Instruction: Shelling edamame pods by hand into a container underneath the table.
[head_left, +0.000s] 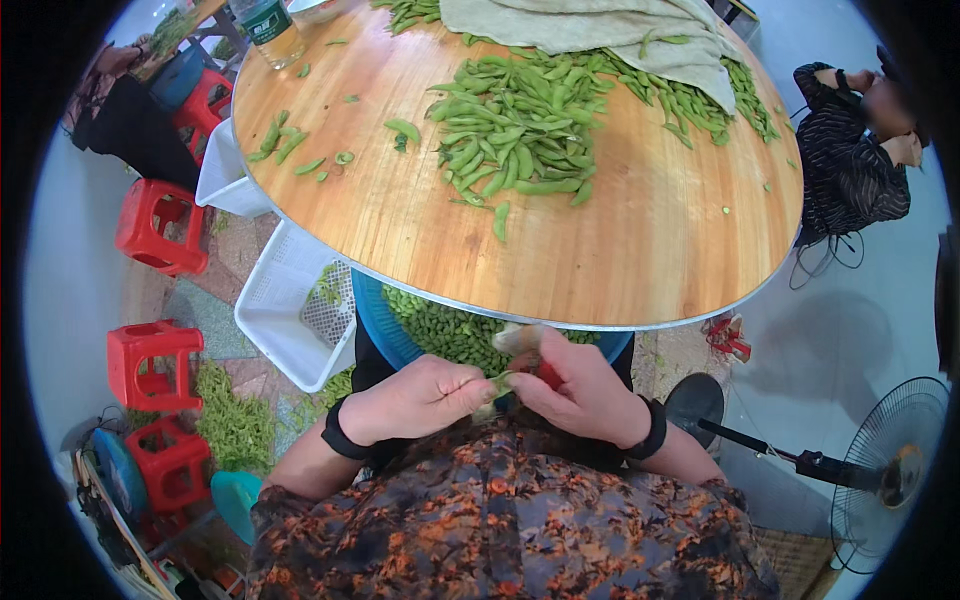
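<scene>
Between my two hands a green edamame pod (501, 384) is stretched, just above my lap. My left hand (435, 397) pinches its left end with thumb and forefinger. At the other end, the thumb of my right hand (581, 390) presses on the pod; some fingers there look covered in whitish and red material, which is blurred. Beneath the hands, a blue plastic basin (369, 319) holds many shelled green beans (450, 330). The table's near edge hides the basin's far side. A heap of whole pods (517, 127) lies on the round wooden table (637, 247).
A pale cloth (585, 26) covers more pods at the table's far side, near a plastic bottle (266, 30). White crates (289, 300), red stools (154, 367) and empty hulls (236, 416) are at left. A standing fan (889, 472) and a seated person (851, 157) are at right.
</scene>
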